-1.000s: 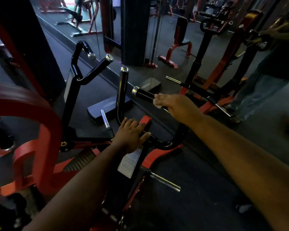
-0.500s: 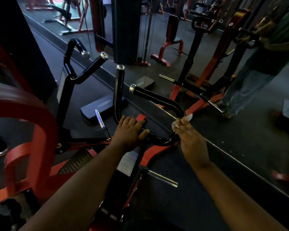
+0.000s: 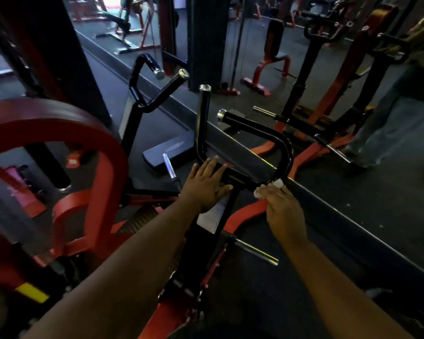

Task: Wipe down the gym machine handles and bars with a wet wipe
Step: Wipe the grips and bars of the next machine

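A black bent handle bar point(image 3: 264, 129) with chrome end caps rises from the red and black gym machine in front of me. My right hand point(image 3: 283, 211) grips a white wet wipe point(image 3: 267, 190) and holds it against the lower right bend of that bar. My left hand point(image 3: 206, 185) rests with straight fingers on the bar's base, next to the upright black post point(image 3: 203, 118). A second black handle point(image 3: 152, 91) stands further left, untouched.
A red curved frame point(image 3: 88, 143) fills the left. Chrome weight pegs point(image 3: 255, 252) stick out below my hands. A wall mirror runs along the floor ahead, reflecting other machines and a person in jeans point(image 3: 389, 128) at right.
My right hand slid the wipe from the handle's chrome-capped upper end, down along the bar and round the bend to its lower right corner. My left hand stayed on the base.
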`<state>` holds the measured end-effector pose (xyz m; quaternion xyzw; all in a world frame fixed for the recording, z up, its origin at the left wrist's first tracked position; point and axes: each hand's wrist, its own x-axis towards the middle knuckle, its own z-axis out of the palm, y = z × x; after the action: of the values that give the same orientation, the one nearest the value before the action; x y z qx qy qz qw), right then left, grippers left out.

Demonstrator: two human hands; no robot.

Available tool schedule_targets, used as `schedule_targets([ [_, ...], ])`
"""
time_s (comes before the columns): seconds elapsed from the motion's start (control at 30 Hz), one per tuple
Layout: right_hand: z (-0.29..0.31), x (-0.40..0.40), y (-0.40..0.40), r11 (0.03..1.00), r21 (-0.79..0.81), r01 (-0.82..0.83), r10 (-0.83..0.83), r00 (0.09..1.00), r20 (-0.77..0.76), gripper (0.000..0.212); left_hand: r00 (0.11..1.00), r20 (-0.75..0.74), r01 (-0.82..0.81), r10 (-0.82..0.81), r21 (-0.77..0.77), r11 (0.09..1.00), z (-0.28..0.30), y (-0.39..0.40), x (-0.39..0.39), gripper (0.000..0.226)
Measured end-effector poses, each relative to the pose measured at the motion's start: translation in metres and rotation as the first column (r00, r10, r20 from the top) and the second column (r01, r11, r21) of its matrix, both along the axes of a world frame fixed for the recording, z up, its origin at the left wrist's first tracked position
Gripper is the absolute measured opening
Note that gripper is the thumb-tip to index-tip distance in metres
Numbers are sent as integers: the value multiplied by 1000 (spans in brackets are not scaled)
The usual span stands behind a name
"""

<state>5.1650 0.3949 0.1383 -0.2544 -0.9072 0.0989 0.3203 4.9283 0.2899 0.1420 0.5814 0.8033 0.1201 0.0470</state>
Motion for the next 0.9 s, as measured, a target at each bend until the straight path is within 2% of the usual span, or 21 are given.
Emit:
schedule_targets([
  [0.1,-3,-7,-23,994,-86,-69,66,997,-37,35,996,-2,-91,91,14,996,4,-44,3,73],
  [0.2,-6,-18,-53,968,-200,-150,131,986,-106,32,978,5,-208,208,-34,977,0,-98,8,71],
  [0.27,-11,-26,-75,913,-355,-201,147,974,-173,27,956,-18,-295,294,-62,954,-4,-140,14,70],
  [0.37,-27,-44,-104,723,-675,-146,55,986,-155,19,931,-85,-365,355,-164,917,1,-197,23,75],
  [0.43,-34,-58,-130,541,-828,-150,43,988,-151,24,914,-130,-403,383,-200,893,7,-237,25,72],
  [0.5,-36,-71,-157,334,-924,-186,56,983,-177,20,894,-133,-445,427,-161,881,13,-271,20,70],
  [0.57,-36,-87,-185,192,-955,-227,82,973,-215,17,868,-153,-492,472,-143,859,21,-304,9,71],
  [0.63,-27,-101,-209,124,-960,-249,86,967,-240,16,840,-178,-538,513,-145,831,32,-328,-6,81],
  [0.7,-20,-120,-230,72,-958,-278,80,959,-272,17,820,-204,-563,535,-111,819,47,-350,-20,91],
  [0.8,-6,-149,-259,9,-957,-289,60,956,-288,19,801,-296,-561,520,-72,825,65,-375,-44,76],
  [0.9,3,-185,-281,-30,-958,-285,69,956,-287,20,776,-381,-553,503,-27,833,90,-392,-74,73],
])
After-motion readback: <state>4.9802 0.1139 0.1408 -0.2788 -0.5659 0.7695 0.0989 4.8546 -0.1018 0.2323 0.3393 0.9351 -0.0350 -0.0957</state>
